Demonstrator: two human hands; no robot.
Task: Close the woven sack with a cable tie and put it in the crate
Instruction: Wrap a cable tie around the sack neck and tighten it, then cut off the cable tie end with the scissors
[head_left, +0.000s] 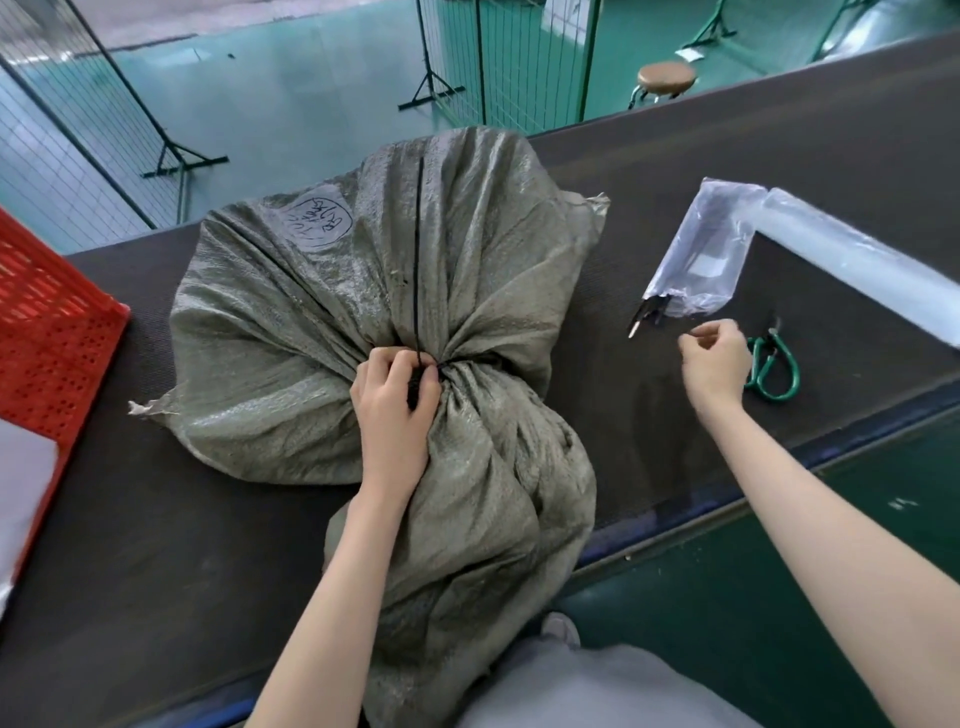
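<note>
**A:** Where is the woven sack (395, 322)?

**B:** It lies in the middle of the dark belt (727, 156). Its neck is bunched tight, and a black cable tie (417, 249) goes around the bunch. The long tail of the tie runs up over the sack toward 12 o'clock.

**A:** Why is the left hand (395, 400) there?

**B:** It pinches the neck right where the tie locks. I think it keeps the bunch from slipping loose. The fingers are curled in tight on the cloth and the tie.

**A:** And the right hand (719, 364)?

**B:** It is away from the sack, at about 3 o'clock from it. It hangs over the belt, half curled, with thumb and first finger close together. I cannot tell if it holds something tiny. It looks empty.

**A:** What is near it?

**B:** Green-handled scissors (774, 369) lie just past it, partly hidden by the hand. I guess they are there to snip the long tail. A clear plastic bag (701, 254) lies up at 12 o'clock from the hand, with black ties poking out of its end.

**A:** Where does the sack go?

**B:** Into the red crate (47, 332), far off at 9 o'clock. The sack is not in it yet.
</note>
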